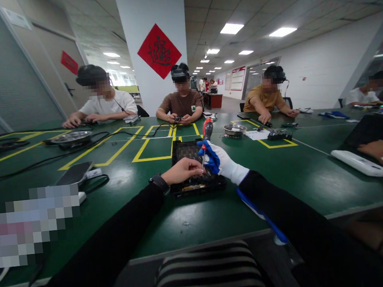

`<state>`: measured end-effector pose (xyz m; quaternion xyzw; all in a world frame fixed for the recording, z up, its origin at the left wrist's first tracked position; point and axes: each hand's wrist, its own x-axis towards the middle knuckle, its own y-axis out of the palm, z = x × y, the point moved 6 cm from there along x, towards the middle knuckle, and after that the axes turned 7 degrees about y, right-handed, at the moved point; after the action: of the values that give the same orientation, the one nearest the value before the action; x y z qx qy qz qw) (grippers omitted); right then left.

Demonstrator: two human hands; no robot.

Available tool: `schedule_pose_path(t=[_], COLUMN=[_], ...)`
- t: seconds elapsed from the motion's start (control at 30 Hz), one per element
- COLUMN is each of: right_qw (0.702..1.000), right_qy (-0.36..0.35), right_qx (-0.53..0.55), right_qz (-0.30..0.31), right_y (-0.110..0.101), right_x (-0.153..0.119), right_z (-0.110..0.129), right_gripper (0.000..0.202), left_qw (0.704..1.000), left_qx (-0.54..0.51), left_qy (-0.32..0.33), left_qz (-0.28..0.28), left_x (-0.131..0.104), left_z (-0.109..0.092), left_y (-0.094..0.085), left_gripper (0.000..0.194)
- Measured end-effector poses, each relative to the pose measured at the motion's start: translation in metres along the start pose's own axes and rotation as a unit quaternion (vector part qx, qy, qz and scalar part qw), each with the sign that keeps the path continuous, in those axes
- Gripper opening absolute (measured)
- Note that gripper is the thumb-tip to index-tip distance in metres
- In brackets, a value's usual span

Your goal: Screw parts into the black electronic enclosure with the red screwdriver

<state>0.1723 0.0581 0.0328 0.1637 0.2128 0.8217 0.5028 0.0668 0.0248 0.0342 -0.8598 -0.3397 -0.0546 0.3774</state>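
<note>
Black tray-like device (194, 168) lying flat on the green table (144, 220), just beyond the near edge, at the centre of the scene. Left hand (182, 170), bare, with a dark watch (159, 182) at the wrist, resting on the near left part of the device, fingertips pinched together beside the screwdriver tip. Right hand (221, 162), in a white glove with blue fingers, closed around the shaft of a screwdriver (206, 140); red and black handle uppermost and tilted slightly right, tip down on the device. Both forearms in black sleeves. Blue and white tool (259, 213) lying on the table beneath the right forearm, partly hidden. Dark phone (74, 172) to the near left, with a cable alongside. Metal dish (71, 137) farther left, among black cables. Second metal dish (234, 129) at far right of centre, next to a white sheet. Yellow tape rectangles (154, 149) marking the far half of the table. White bar-shaped object (361, 163) at right, near another person's hand (378, 149). Three people seated along the far side, a fourth at far right. Red diamond-shaped sign (158, 51) on the white pillar behind.
</note>
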Motion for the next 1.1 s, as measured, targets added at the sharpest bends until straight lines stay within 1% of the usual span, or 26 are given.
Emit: schedule_pose_path(t=[0.07,0.13,0.2,0.3,0.4,0.47,0.53,0.67,0.73,0.83,1.0,1.1], right_qw=[0.999,0.998,0.999,1.000,1.000,1.000,1.000,0.999,0.999,1.000,1.000,1.000], right_qy=[0.023,0.026,0.009,-0.015,-0.012,-0.006,0.002,0.035,0.027,-0.013,-0.019,-0.018], right_qx=[0.012,0.016,0.016,0.012,-0.012,-0.015,0.001,0.025,0.027,0.023,0.005,0.012], right_qz=[0.035,0.055,0.049,0.012,-0.019,-0.027,-0.017,0.026,0.020,-0.009,-0.002,0.001], right_y=[0.0035,0.0048,0.0032,-0.0011,-0.0028,-0.0023,0.0000,0.0069,0.0064,0.0023,0.0009,-0.0002], right_x=[-0.0016,-0.0017,0.0000,0.0031,0.0032,0.0013,-0.0012,-0.0047,-0.0046,-0.0036,-0.0031,-0.0028], right_z=[-0.0009,-0.0013,-0.0013,-0.0023,-0.0028,-0.0013,0.0009,0.0011,0.0014,0.0025,-0.0003,0.0012], right_gripper=[0.028,0.028,0.023,0.019,0.023,0.024,0.023,0.025,0.021,0.014,0.024,0.022], left_qw=[1.000,1.000,1.000,1.000,1.000,1.000,1.000,1.000,1.000,1.000,1.000,1.000], left_qx=[0.001,-0.001,-0.009,-0.015,-0.012,-0.012,-0.014,-0.023,-0.028,-0.028,-0.016,-0.007], left_qy=[-0.002,-0.002,0.002,0.007,0.004,-0.001,-0.005,-0.007,-0.006,-0.003,-0.007,-0.006], left_qz=[-0.002,-0.002,0.003,0.013,0.010,0.003,-0.003,-0.008,-0.009,-0.006,0.002,-0.001], left_x=[0.0000,0.0002,0.0003,0.0004,0.0004,0.0004,0.0004,0.0006,0.0008,0.0009,0.0005,0.0003], left_z=[0.0010,0.0009,-0.0007,-0.0039,-0.0043,-0.0025,-0.0002,0.0028,0.0030,0.0025,0.0019,0.0010], left_y=[-0.0004,-0.0003,0.0006,0.0021,0.0015,0.0005,-0.0003,-0.0005,-0.0003,0.0002,0.0003,-0.0006], left_gripper=[0.036,0.035,0.034,0.032,0.032,0.033,0.034,0.033,0.033,0.034,0.036,0.036])
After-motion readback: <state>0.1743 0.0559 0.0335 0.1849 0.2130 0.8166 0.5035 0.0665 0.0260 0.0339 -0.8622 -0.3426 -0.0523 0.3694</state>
